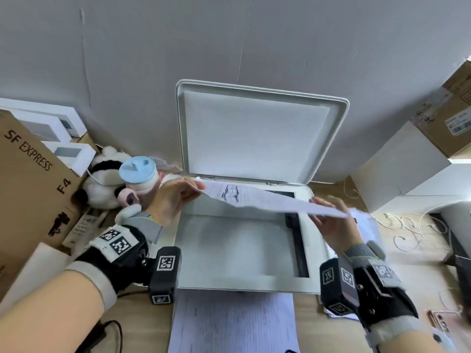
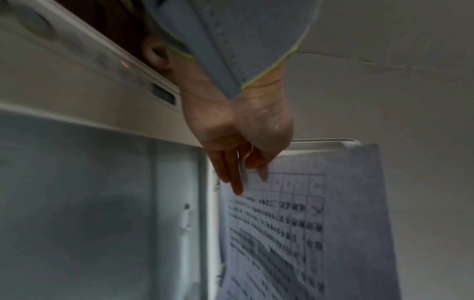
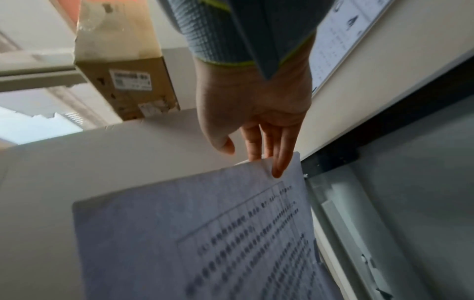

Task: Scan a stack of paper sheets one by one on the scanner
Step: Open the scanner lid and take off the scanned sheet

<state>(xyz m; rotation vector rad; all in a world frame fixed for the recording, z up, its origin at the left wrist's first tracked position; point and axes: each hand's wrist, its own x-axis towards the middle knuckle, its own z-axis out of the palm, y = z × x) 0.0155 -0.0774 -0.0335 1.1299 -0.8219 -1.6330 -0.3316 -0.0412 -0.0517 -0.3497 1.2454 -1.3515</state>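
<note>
A white flatbed scanner (image 1: pixel 244 284) sits in the middle with its lid (image 1: pixel 254 133) raised against the wall and the glass (image 1: pixel 229 240) bare. Above the glass I hold one printed sheet (image 1: pixel 270 200) stretched between both hands, printed side down. My left hand (image 1: pixel 178 194) pinches the sheet's left end (image 2: pixel 246 174) between thumb and fingers. My right hand (image 1: pixel 328 220) pinches the right end (image 3: pixel 266 168). The printed table shows on the sheet (image 2: pixel 295 223) from below, as it does in the right wrist view (image 3: pixel 205 243). Another printed sheet (image 1: pixel 232 324) lies in front of the scanner.
A brown SF Express box (image 1: pixel 33 184), a plush panda (image 1: pixel 107 179) and a blue-lidded cup (image 1: pixel 139 174) crowd the left. White boxes (image 1: pixel 397 166) and a cardboard box (image 1: pixel 456 108) stand right. More paper (image 1: pixel 367 225) and white cables (image 1: pixel 407 230) lie right of the scanner.
</note>
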